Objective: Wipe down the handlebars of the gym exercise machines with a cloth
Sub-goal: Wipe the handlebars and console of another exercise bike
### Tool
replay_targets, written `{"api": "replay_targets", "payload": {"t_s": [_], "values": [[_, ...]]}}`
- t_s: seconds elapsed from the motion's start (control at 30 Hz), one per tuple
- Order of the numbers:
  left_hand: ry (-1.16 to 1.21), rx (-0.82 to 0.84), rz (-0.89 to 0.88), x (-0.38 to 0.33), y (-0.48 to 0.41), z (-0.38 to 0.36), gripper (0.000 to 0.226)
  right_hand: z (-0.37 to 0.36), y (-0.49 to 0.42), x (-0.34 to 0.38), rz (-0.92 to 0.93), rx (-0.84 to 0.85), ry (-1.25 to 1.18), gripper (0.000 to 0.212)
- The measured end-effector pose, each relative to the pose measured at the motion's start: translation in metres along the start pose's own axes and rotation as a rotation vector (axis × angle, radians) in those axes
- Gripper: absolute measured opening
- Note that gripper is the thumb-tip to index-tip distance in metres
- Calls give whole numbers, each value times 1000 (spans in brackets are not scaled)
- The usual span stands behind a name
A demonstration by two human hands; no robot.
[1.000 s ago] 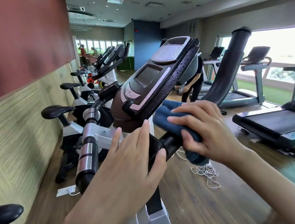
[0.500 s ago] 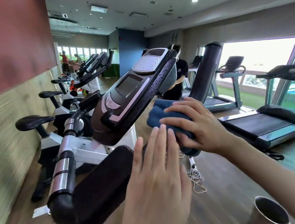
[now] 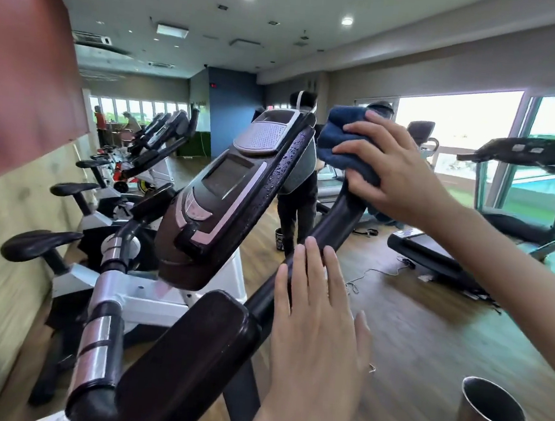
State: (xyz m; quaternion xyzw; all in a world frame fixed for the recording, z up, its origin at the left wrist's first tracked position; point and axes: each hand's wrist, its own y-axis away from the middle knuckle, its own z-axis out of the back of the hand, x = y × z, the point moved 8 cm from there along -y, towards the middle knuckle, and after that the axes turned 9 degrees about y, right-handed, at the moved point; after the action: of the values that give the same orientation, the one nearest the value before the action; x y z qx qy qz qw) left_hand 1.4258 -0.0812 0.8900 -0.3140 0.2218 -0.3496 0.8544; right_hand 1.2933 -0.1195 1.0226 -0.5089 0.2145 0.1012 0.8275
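An exercise bike stands right in front of me, its wet console (image 3: 234, 186) tilted up at centre. The black right handlebar (image 3: 331, 228) rises from the padded armrest (image 3: 189, 353) toward the upper right. My right hand (image 3: 396, 173) grips a folded blue cloth (image 3: 339, 138) wrapped over the top end of that handlebar. With its fingers straight, my left hand (image 3: 311, 341) lies flat against the lower part of the same bar. The left handlebar (image 3: 100, 346), black with chrome bands, runs down at lower left.
A steel cup (image 3: 489, 417) stands on the wooden floor at lower right. A person in dark clothes (image 3: 299, 195) stands behind the console. Treadmills (image 3: 521, 211) line the windows on the right. More bikes (image 3: 147, 152) line the left wall. Loose cord (image 3: 367, 275) lies on the floor.
My right hand has slid the cloth up the right handlebar to its top end. My left hand has let go of the bar and now lies flat, fingers straight.
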Motion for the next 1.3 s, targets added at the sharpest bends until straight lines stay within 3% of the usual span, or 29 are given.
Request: {"api": "replay_targets", "payload": {"t_s": [0.23, 0.5, 0.6, 0.77, 1.07, 1.3], "values": [[12, -43, -116, -6, 13, 8, 67, -6, 30, 40, -56, 16, -188, 31], [77, -55, -215, 12, 48, 12, 63, 0, 50, 70, -350, -48, -391, 31], [101, -33, -244, 18, 54, 11, 63, 2, 54, 83, -353, -25, -413, 32], [117, -1, -239, 20, 54, 10, 63, 2, 59, 86, -254, -91, -344, 30], [78, -4, -282, 2, 34, -3, 64, -5, 41, 48, 161, -120, -97, 29], [106, -135, -227, -24, -13, -8, 61, -8, 23, 13, 441, -195, 95, 29]]}}
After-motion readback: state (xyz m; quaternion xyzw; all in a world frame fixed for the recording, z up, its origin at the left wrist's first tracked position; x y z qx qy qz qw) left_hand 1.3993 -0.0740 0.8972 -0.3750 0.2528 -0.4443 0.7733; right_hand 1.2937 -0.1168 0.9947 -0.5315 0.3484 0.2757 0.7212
